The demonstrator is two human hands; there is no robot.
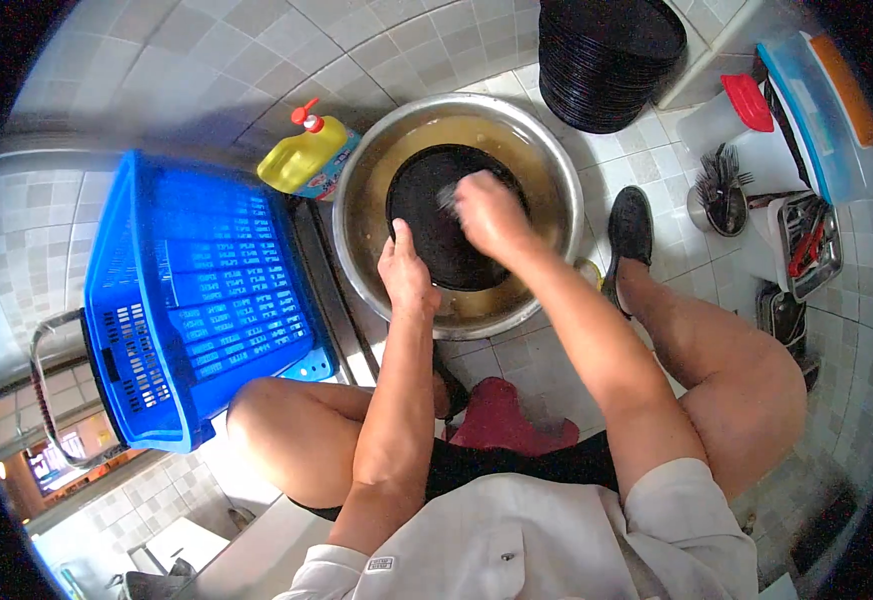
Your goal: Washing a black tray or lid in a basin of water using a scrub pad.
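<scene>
A light grey shirt [557, 550] with short sleeves fills the torso around six o'clock. A dark button [508, 557] sits on its sewn placket, and a small rectangular label [381, 564], pale with dark lines, lies just past six. The right sleeve [692, 520] ends in a plain hem between four and five o'clock; the left sleeve [327, 575] shows between six and seven. Black shorts [567, 465] appear at five o'clock. A black, rounded slip-on shoe [631, 225] is at two; its mate, mostly hidden, seems dark too.
</scene>
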